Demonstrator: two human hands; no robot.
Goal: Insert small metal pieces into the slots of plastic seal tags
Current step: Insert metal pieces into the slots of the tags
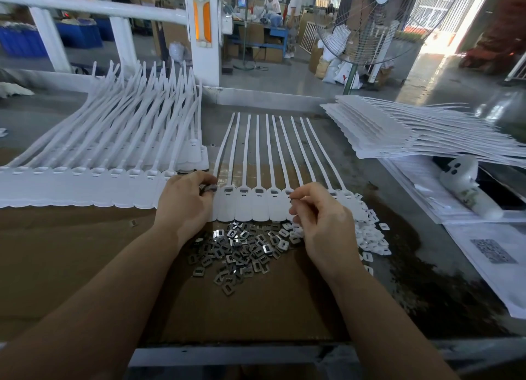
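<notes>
Brown cardboard (85,251) covers the bench of a busy workshop, with a standing fan (378,24) and other workers far behind. At far left lies a fanned stack of white seal tags (94,186), tails running away from the person. Next, the left hand (185,203) curls its fingers on the leftmost head of the working strip of tags (256,206), pinching what looks like a dark metal piece at its slot. The strip's heads run left to right, tails pointing away; several slots between the hands look filled. Below it sits the heap of metal pieces (242,251), between both wrists. The right hand (321,217) pinches one piece in its fingertips just beside a slot toward the strip's right end, so I judge that hand nearer to the unfilled slots. Farther right lies another tag stack (398,129).
</notes>
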